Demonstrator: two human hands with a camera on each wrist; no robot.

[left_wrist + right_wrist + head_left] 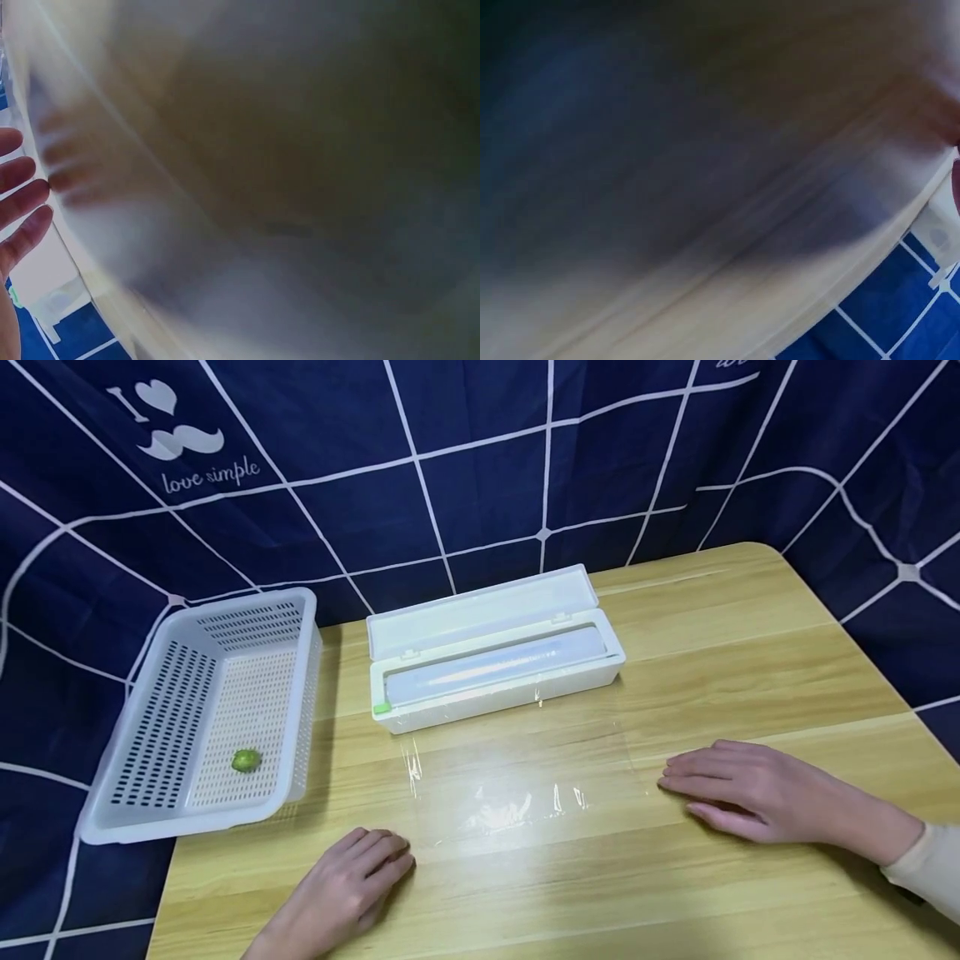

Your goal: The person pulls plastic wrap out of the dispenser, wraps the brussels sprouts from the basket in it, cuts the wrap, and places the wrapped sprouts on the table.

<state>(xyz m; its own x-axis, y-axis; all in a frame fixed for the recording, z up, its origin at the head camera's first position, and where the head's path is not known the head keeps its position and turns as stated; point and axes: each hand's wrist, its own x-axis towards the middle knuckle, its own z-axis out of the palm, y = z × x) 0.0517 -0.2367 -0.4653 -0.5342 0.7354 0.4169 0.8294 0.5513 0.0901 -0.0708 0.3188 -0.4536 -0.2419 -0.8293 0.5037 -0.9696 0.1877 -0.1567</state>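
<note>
A clear sheet of plastic wrap [525, 777] lies on the wooden table, running from the front of a white wrap dispenser [495, 672]. The dispenser's long lid [483, 610] is raised at the back, and the roll shows inside. My left hand [341, 889] rests on the table by the sheet's near left corner, fingers loosely bent, holding nothing. In the left wrist view its fingertips [26, 196] show at the left edge. To the right of the sheet, my right hand [750, 789] rests palm down with relaxed fingers. Only a sliver of it enters the right wrist view.
A white slotted basket [303, 727] stands at the table's left, with one small round green fruit or vegetable [245, 760] on its floor. Behind the table [757, 668] hangs a dark blue cloth [480, 468] with white grid lines. Close tabletop blur fills most of both wrist views.
</note>
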